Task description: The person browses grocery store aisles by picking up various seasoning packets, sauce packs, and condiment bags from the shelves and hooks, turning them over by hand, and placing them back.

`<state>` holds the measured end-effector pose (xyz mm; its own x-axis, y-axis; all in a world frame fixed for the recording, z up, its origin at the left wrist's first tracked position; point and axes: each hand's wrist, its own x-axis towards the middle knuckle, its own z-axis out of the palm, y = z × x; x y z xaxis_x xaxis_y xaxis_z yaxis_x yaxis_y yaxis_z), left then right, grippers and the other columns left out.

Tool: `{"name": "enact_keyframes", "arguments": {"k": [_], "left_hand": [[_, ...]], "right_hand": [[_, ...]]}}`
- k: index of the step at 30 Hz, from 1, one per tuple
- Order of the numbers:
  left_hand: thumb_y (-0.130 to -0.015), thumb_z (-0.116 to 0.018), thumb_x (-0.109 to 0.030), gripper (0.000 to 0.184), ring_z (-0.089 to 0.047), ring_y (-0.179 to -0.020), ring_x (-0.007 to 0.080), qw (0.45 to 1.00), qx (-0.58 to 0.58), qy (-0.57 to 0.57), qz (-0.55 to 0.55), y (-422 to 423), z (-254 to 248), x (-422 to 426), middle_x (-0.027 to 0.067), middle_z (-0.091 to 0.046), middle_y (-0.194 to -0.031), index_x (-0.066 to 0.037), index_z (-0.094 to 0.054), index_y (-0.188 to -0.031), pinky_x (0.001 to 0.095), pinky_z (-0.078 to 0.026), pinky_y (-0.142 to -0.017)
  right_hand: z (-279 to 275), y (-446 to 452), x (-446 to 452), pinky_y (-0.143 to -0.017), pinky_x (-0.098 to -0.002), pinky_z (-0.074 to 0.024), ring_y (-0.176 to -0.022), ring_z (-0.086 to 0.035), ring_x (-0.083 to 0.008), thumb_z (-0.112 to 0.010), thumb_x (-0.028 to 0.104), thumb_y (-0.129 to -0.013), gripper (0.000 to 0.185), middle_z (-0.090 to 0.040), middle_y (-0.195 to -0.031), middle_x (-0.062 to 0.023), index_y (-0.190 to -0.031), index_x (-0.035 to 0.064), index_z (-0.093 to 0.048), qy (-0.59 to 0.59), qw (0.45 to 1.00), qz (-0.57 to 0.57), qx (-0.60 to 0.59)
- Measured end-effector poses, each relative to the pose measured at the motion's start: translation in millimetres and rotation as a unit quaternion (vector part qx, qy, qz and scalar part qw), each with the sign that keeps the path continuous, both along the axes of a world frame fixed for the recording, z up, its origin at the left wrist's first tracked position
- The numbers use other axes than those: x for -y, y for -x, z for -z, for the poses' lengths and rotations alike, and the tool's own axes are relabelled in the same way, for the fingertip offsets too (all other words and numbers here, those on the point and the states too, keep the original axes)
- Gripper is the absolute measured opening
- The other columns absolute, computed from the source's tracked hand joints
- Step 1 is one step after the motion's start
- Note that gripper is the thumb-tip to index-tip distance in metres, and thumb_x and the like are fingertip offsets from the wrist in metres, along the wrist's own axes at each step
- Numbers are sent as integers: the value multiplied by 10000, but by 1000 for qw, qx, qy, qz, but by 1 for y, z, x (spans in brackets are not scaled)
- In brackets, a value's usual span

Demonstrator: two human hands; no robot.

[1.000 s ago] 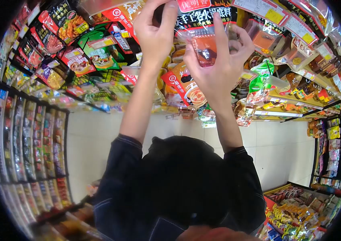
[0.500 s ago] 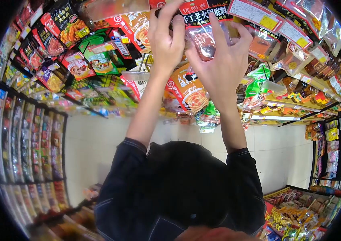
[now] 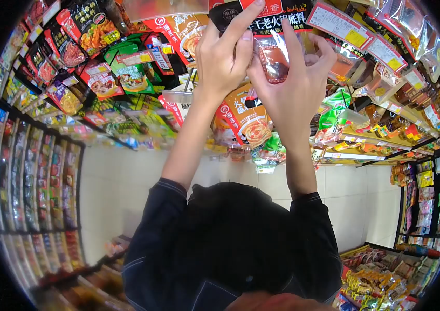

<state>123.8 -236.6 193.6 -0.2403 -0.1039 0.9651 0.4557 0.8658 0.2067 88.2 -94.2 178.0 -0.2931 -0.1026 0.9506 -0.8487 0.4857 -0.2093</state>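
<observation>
At the top of the head view hangs a black-and-red packet of hot pot base point(image 3: 273, 51) with a clear window showing a reddish-brown block. My left hand point(image 3: 224, 65) grips its left side, one finger lying across the printed top and the thumb beside the window. My right hand point(image 3: 295, 78) spans the lower right part, thumb near the lower left edge and fingers stretched over the front and right side. Below and between my wrists hangs an orange-and-red dipping sauce packet point(image 3: 246, 118). Some fingertips are hidden by the packet.
Price labels point(image 3: 340, 26) stick out at the upper right. Green pouches point(image 3: 129, 65) and other seasoning packets hang at the left. A green-and-white packet point(image 3: 332, 116) hangs right of my right wrist. Shelves point(image 3: 38, 181) line the far left, above a pale tiled floor point(image 3: 121, 176).
Both hands and the packet have shifted slightly right and down in the view. My left index finger now crosses the top of the packet, and the packet's black upper left corner shows.
</observation>
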Motion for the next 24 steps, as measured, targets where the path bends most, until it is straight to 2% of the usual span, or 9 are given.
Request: {"name": "enact_keyframes", "arguments": {"k": [5, 8, 10, 12, 14, 17, 20, 23, 24], "left_hand": [[-972, -509, -122, 427, -717, -939, 374, 999, -36, 25, 3, 9, 2, 5, 229, -707, -1190, -70, -639, -1375, 412, -560, -860], [-970, -506, -120, 436, -735, -821, 342, 998, 59, -28, 11, -5, -5, -4, 216, -719, -1172, -75, -628, -1386, 407, -575, -779], [-981, -516, -156, 440, -727, -750, 343, 1000, 18, -17, 15, 1, -3, -1, 235, -730, -1054, -96, -613, -1406, 423, -573, -726], [-991, -553, -168, 409, -680, -705, 255, 999, 24, -40, 25, 0, -3, -3, 196, -737, -1019, -95, -624, -1388, 373, -546, -685], [-1002, -617, -155, 344, -594, -686, 79, 992, 76, -95, 41, -10, -4, -10, 100, -742, -1067, -74, -660, -1333, 259, -492, -657], [-995, -582, -209, 391, -517, -546, 102, 993, 51, -105, 30, -3, -1, -10, 108, -728, -936, -132, -641, -1374, 291, -456, -555], [-989, -587, -207, 420, -565, -498, 160, 989, 114, -91, -30, -8, -2, -11, 113, -689, -731, -154, -611, -1405, 318, -483, -546], [-1002, -540, -245, 444, -698, -661, 367, 954, 235, -7, -186, -13, -23, -8, 276, -695, -797, -138, -594, -1430, 452, -564, -657], [-1012, -541, -301, 447, -668, -629, 404, 943, 274, -49, -182, -15, -31, -15, 307, -620, -669, -167, -586, -1437, 468, -558, -637]], "right_hand": [[-2, -1, -3, -723, -345, -510, -746, -554, -198, -879, 294, -695, 728, -476, -1275, -164, -1375, 175, -646, -6, 1000, -2, 5], [-5, -5, -4, -752, -365, -517, -789, -572, -225, -875, 305, -699, 726, -476, -1274, -170, -1375, 173, -644, -18, 1000, 9, 13], [-7, -10, -7, -788, -400, -512, -872, -582, -278, -863, 309, -703, 722, -474, -1276, -192, -1372, 153, -639, -27, 999, 10, 26], [-8, -15, -9, -836, -455, -495, -1001, -585, -362, -841, 311, -708, 719, -470, -1280, -231, -1366, 113, -632, -33, 999, -2, 42], [-8, -18, -12, -855, -461, -489, -1035, -576, -374, -838, 312, -718, 713, -469, -1281, -234, -1368, 106, -627, -43, 999, 7, 27], [-5, -21, -14, -871, -466, -480, -1068, -567, -388, -836, 317, -729, 710, -471, -1278, -234, -1369, 97, -622, -57, 998, 16, 32], [-4, -13, -12, -871, -468, -476, -1055, -567, -395, -824, 352, -744, 705, -480, -1259, -238, -1368, 94, -619, -57, 998, 23, 21], [-6, 6, 1, -862, -469, -478, -1026, -567, -396, -796, 414, -765, 692, -496, -1232, -246, -1362, 110, -626, -78, 994, 83, 9], [-7, 13, 6, -859, -469, -479, -1016, -567, -396, -786, 436, -772, 687, -502, -1223, -249, -1360, 117, -630, -90, 990, 110, 8]]}}
